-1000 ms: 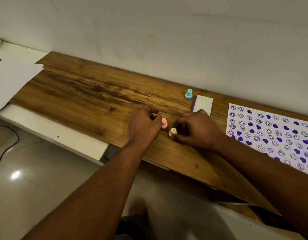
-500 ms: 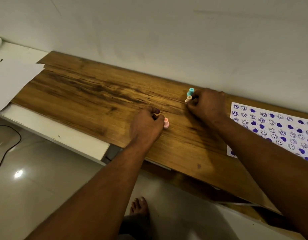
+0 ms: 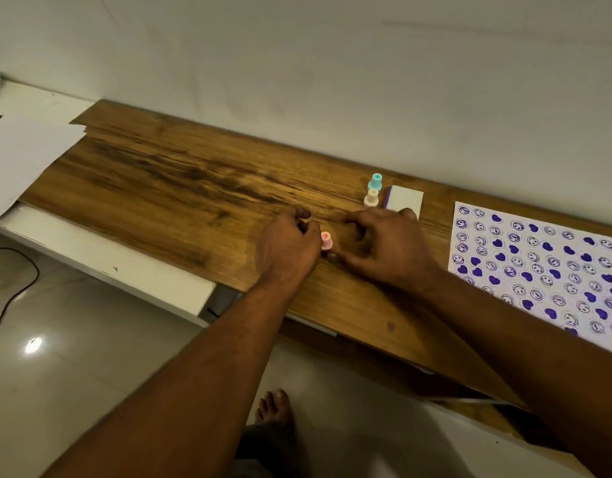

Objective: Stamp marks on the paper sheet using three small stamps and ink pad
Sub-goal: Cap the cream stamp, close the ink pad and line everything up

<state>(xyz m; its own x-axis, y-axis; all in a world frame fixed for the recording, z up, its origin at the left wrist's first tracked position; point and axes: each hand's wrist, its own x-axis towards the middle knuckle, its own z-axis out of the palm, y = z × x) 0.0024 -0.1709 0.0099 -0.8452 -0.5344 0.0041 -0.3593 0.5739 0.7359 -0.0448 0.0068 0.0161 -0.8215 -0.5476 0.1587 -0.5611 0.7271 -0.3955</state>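
A pink stamp (image 3: pixel 326 241) stands upright on the wooden tabletop (image 3: pixel 180 188), between my two hands. My left hand (image 3: pixel 287 250) rests curled against its left side, touching it. My right hand (image 3: pixel 383 246) hovers just right of it with fingers spread, holding nothing. A cream stamp (image 3: pixel 371 198) and a teal stamp (image 3: pixel 375 182) stand side by side near the wall, left of the white ink pad (image 3: pixel 405 200). The paper sheet (image 3: pixel 538 267), covered with purple smileys and hearts, lies at the right.
Blank white paper (image 3: pixel 22 157) lies on a white surface at the far left. The wall runs close behind the tabletop. Below the front edge are a tiled floor, a black cable (image 3: pixel 18 291) and a bare foot (image 3: pixel 275 408).
My right hand set the cream stamp down beside the teal one, let go, and came back toward the pink stamp. My left hand has stayed by the pink stamp.
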